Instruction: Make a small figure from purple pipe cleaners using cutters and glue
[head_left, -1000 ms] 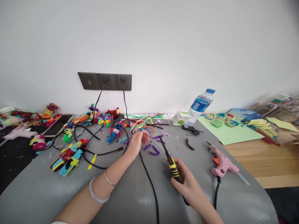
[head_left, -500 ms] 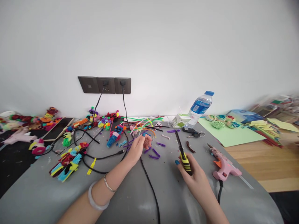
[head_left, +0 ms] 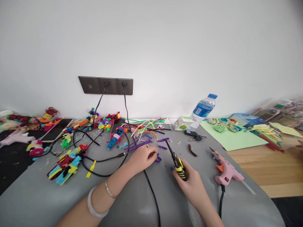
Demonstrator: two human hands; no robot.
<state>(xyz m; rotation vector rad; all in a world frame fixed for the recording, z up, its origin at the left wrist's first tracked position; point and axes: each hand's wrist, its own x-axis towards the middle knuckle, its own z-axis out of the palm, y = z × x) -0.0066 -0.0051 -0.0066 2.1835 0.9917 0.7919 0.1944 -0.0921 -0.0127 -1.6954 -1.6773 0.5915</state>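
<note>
Smooth grey table [head_left: 127, 205] was pretty cluttered, a long black cable [head_left: 151, 188] in the way below the left hand [head_left: 142, 157]. From the right hand [head_left: 191, 181], a clear plastic blue-capped bottle [head_left: 202, 108] sat at 1 o'clock, label print too small to read, pink plastic glue gun [head_left: 226, 174] at 3. Right fingers were wrapped round black-and-yellow-handled pliers [head_left: 180, 170]. Left fingers were nearly closed, couldn't tell on what. Short fuzzy purple strips [head_left: 162, 147] lay at 10.
</note>
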